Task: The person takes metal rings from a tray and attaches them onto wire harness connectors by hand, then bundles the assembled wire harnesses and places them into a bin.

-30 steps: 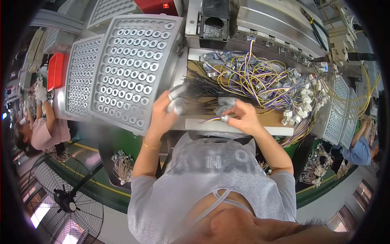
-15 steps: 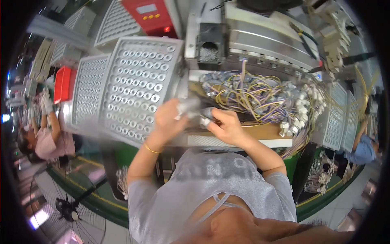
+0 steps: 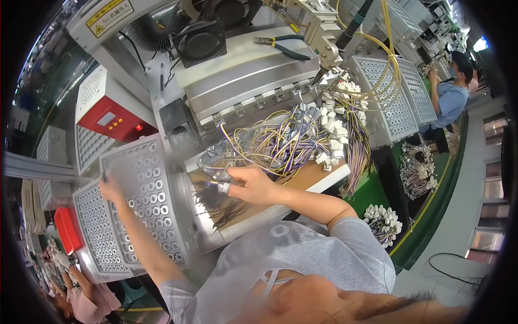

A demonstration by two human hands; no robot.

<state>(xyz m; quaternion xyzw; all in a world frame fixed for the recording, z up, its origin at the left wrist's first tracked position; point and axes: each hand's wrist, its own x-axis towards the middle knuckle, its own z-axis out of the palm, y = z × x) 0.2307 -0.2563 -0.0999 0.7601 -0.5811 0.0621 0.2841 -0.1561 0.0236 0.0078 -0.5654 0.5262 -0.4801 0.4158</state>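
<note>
My left hand (image 3: 110, 189) reaches out to the left and rests on a grey perforated rack (image 3: 145, 210) full of round holes. Its fingertips are pinched on a small dark piece at the rack's upper edge. My right hand (image 3: 247, 184) lies on the brown bench top (image 3: 302, 178), with a grey cover on one fingertip. Its fingers are curled on grey-ended wires at the edge of a tangle of yellow, purple and white wire harnesses (image 3: 294, 137). Loose dark wire pieces (image 3: 218, 205) lie just below that hand.
Behind the bench stand a grey metal housing (image 3: 248, 75), a black fan (image 3: 202, 40), green-handled pliers (image 3: 283, 46) and a red control box (image 3: 116, 121). A second perforated rack (image 3: 391, 102) is at the right, near a person in blue (image 3: 450, 100). Another person (image 3: 86, 291) works at lower left.
Both hands were together over the wires. My left hand has since swung out left to the perforated rack, and the right hand stays at the wire pile. The view has tilted.
</note>
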